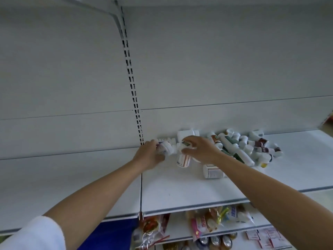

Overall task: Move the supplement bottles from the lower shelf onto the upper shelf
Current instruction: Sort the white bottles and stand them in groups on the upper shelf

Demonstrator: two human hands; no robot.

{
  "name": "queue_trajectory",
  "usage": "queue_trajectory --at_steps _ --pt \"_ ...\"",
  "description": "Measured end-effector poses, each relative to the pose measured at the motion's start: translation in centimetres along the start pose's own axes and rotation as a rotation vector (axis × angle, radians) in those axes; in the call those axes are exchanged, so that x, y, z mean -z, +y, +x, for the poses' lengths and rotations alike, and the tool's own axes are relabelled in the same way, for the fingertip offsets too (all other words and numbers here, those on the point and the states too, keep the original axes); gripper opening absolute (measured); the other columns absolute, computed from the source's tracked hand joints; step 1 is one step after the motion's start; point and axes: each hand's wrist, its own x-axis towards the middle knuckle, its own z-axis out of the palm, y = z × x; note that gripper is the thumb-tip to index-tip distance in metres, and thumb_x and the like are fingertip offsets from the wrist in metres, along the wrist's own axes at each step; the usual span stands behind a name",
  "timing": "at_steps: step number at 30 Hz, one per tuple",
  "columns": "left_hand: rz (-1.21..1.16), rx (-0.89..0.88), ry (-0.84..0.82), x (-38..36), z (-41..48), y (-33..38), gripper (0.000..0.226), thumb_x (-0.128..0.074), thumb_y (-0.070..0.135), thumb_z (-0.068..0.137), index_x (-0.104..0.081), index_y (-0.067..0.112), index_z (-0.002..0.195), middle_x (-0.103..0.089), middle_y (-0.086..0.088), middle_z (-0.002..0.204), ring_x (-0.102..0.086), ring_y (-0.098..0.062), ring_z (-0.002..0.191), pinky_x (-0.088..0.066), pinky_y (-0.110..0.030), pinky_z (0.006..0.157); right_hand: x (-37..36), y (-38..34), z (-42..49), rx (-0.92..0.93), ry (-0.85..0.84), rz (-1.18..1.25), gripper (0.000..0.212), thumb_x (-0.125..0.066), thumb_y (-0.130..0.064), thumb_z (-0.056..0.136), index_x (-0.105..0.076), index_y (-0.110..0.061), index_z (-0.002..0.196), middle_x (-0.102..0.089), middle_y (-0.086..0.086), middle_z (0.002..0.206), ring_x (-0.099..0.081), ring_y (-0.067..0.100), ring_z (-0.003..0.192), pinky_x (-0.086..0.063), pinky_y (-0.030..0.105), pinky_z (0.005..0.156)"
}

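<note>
White bottles point(243, 147) lie heaped centre right on the shelf point(180, 186); left hand point(149, 156) curls round one bottle point(164, 148); right hand point(201, 150), fingers bent, pinches a labelled bottle point(183, 159).

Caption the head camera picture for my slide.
Left hand holds a small bottle, right hand a labelled bottle, on the upper shelf beside a bottle heap.

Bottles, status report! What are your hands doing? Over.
Left hand grips a small bottle. Right hand grips a labelled bottle. Bottle pile lies jumbled to the right on the shelf.
</note>
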Motion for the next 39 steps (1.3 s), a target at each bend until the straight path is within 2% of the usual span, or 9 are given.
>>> queue_trajectory --at_steps 5,8,11,16,23,27,30,35,39 --pt "-1.06 0.25 -0.11 6.8 -7.5 5.1 0.014 -0.047 0.018 0.095 -0.055 0.014 0.085 -0.06 0.0 0.067 -0.057 -0.015 0.062 -0.048 -0.03 0.07 5.8 -5.1 -6.7 -0.14 0.039 0.969 0.029 -0.052 -0.021 0.095 -0.062 -0.025 0.121 -0.065 0.002 0.091 -0.063 0.02 0.084 -0.053 0.032 0.069" --pt "-1.506 0.32 -0.268 11.6 -12.4 7.9 0.026 -0.042 0.017 0.085 -0.055 0.006 0.105 -0.063 -0.014 0.087 -0.059 -0.025 0.077 -0.051 -0.037 0.075 9.6 -9.2 -11.5 -0.244 -0.072 1.347 0.028 -0.042 -0.021 0.095 -0.057 -0.006 0.113 -0.065 0.011 0.077 -0.062 0.024 0.069 -0.053 0.031 0.061" --pt "-1.737 0.273 -0.391 15.2 -17.1 11.4 0.042 -0.05 0.027 0.076 -0.057 0.0 0.107 -0.064 -0.02 0.088 -0.062 -0.029 0.077 -0.054 -0.037 0.072 12.7 -13.1 -16.1 -0.252 -0.126 1.468 0.035 -0.039 -0.023 0.092 -0.053 0.003 0.11 -0.064 0.017 0.076 -0.057 0.025 0.064 -0.05 0.027 0.05" --pt "-1.667 0.062 -0.259 19.3 -22.5 16.2 0.048 -0.079 0.03 0.067 -0.059 0.006 0.103 -0.064 -0.01 0.077 -0.065 -0.021 0.068 -0.059 -0.031 0.063 16.5 -18.2 -21.7 -0.161 -0.149 1.474 0.027 -0.055 -0.03 0.09 -0.054 -0.005 0.102 -0.059 0.011 0.073 -0.056 0.019 0.06 -0.05 0.025 0.052" --pt "-1.443 -0.126 -0.068 25.8 -25.7 19.4 0.027 -0.052 0.029 0.086 -0.063 0.008 0.097 -0.069 -0.01 0.077 -0.065 -0.02 0.068 -0.056 -0.033 0.069 19.3 -22.1 -24.5 0.008 -0.151 1.427 0.039 -0.054 -0.036 0.091 -0.063 -0.008 0.117 -0.068 0.008 0.079 -0.064 0.017 0.064 -0.055 0.026 0.057" --pt "-1.342 -0.266 -0.044 28.8 -25.9 20.0 0.036 -0.067 0.036 0.073 -0.063 0.009 0.097 -0.069 -0.01 0.077 -0.066 -0.019 0.065 -0.057 -0.03 0.06 20.3 -23.7 -24.2 0.114 -0.145 1.369 0.034 -0.055 -0.034 0.088 -0.061 -0.006 0.107 -0.065 0.009 0.075 -0.06 0.017 0.059 -0.053 0.025 0.053" --pt "-1.264 -0.338 -0.002 30.7 -25.0 20.1 0.038 -0.072 0.038 0.072 -0.063 0.011 0.098 -0.069 -0.009 0.081 -0.066 -0.019 0.071 -0.058 -0.032 0.068 21.3 -25.0 -23.0 0.166 -0.079 1.302 0.035 -0.062 -0.034 0.08 -0.06 -0.008 0.104 -0.063 0.008 0.076 -0.061 0.017 0.061 -0.053 0.027 0.057" --pt "-1.09 -0.503 0.017 34.8 -21.4 20.2 0.018 -0.065 0.034 0.084 -0.072 0.018 0.089 -0.072 0.001 0.084 -0.069 -0.012 0.08 -0.057 -0.028 0.078 24.5 -26.8 -19.5 0.231 0.119 1.192 0.029 -0.054 -0.036 0.092 -0.065 -0.013 0.107 -0.065 0.006 0.075 -0.063 0.017 0.067 -0.053 0.032 0.069" --pt "-0.956 -0.51 0.064 37.1 -16.9 20.4 0.041 -0.065 0.034 0.076 -0.067 0.01 0.109 -0.074 -0.006 0.098 -0.069 -0.016 0.089 -0.057 -0.034 0.085 27.3 -26.7 -15.9 0.279 0.274 1.102 0.037 -0.051 -0.038 0.093 -0.06 -0.013 0.118 -0.064 0.004 0.072 -0.062 0.018 0.071 -0.052 0.033 0.068"
